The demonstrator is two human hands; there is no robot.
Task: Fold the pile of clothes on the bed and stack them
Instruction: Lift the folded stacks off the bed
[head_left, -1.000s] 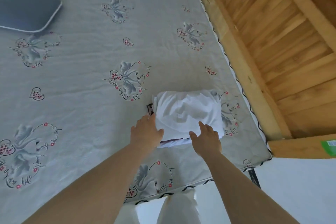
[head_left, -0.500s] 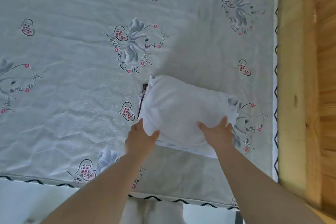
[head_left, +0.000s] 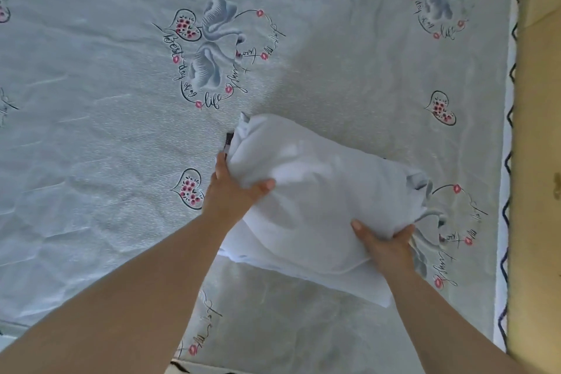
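Folded white clothes stack [head_left: 321, 200] sat on the bed sheet [head_left: 106, 100], near its 4 o'clock corner. Left hand [head_left: 233, 191] gripped the stack's 9 o'clock edge, thumb on top; right hand [head_left: 385, 243] gripped its 5 o'clock edge.

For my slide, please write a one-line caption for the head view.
Both hands, left and right, grip a folded white cloth bundle on a pale floral bedsheet.
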